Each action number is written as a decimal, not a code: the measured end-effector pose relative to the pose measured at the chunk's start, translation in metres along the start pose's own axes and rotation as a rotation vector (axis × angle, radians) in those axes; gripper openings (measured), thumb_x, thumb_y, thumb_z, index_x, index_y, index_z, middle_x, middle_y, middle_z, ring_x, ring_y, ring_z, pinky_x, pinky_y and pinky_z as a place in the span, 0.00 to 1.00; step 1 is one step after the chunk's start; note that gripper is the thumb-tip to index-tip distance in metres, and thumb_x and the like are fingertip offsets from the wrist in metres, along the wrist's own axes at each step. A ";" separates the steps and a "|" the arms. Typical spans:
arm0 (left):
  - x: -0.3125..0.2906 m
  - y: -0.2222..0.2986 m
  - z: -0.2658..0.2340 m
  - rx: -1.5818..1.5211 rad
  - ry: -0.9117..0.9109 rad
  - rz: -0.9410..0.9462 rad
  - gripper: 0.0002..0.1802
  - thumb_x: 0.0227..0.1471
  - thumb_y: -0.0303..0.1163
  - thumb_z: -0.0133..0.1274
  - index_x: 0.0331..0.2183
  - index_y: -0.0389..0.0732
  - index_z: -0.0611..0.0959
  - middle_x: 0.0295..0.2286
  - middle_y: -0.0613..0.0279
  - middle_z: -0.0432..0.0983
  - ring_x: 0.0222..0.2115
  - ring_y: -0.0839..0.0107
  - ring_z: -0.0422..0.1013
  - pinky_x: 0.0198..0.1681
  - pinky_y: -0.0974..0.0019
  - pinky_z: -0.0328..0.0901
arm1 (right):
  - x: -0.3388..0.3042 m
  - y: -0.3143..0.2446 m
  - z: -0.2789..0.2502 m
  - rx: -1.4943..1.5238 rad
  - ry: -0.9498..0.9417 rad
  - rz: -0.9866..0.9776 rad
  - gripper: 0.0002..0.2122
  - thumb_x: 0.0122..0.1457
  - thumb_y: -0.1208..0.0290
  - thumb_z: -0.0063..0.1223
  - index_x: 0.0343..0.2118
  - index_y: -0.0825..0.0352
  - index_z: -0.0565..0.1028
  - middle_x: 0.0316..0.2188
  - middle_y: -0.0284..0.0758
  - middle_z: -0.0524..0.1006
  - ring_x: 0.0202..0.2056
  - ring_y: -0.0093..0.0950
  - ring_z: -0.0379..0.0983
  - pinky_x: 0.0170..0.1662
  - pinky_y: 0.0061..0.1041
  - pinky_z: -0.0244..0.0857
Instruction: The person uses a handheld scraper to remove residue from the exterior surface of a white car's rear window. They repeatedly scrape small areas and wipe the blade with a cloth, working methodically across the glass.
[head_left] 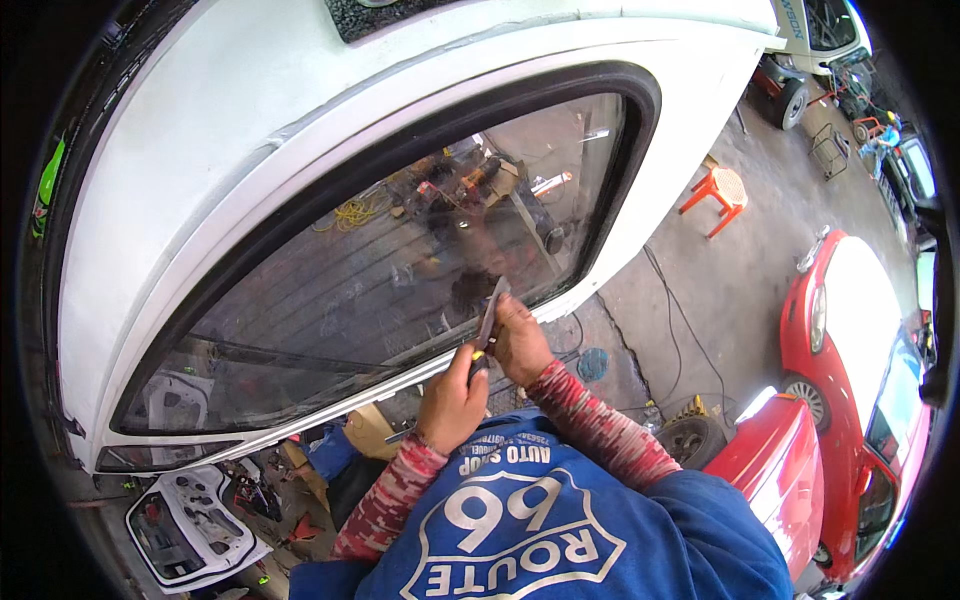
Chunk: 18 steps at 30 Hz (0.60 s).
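My left hand (pixel 455 402) is closed round the black and yellow handle of a narrow, flat grey blade (pixel 488 326), which looks like a knife or scraper. Beside it, my right hand (pixel 522 342) grips the upper part of the same blade, its fingers pressed together. The tip points up and away from me. Both hands are in front of the lower edge of a dark vehicle window (pixel 380 270). A black rubber seal (pixel 330 190) frames the glass, set in a white body panel (pixel 190 170). Whether the blade touches the glass I cannot tell.
On the floor at right are an orange plastic stool (pixel 722 193), dark cables (pixel 672 310) and a tyre (pixel 690 440). A red car (pixel 850 300) stands beyond. A detached white door (pixel 190 530) lies at lower left, near cardboard (pixel 372 432).
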<state>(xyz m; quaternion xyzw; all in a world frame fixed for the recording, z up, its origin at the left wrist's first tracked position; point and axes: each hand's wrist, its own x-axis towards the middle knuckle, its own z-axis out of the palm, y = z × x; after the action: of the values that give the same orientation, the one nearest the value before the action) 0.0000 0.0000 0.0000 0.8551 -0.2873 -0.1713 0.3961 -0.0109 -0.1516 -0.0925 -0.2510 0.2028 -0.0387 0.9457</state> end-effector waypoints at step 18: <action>0.045 0.016 0.031 -0.018 -0.112 0.024 0.22 0.60 0.37 0.51 0.54 0.40 0.73 0.29 0.36 0.79 0.33 0.36 0.76 0.35 0.38 0.68 | -0.005 -0.050 -0.018 -0.059 0.229 -0.129 0.19 0.70 0.47 0.47 0.40 0.61 0.75 0.30 0.27 0.76 0.31 0.24 0.75 0.34 0.30 0.73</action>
<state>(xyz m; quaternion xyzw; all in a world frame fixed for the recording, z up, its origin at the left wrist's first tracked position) 0.0132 -0.0547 -0.0097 0.8370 -0.3178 -0.2169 0.3892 -0.0210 -0.2027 -0.0808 -0.2850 0.2939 -0.1219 0.9042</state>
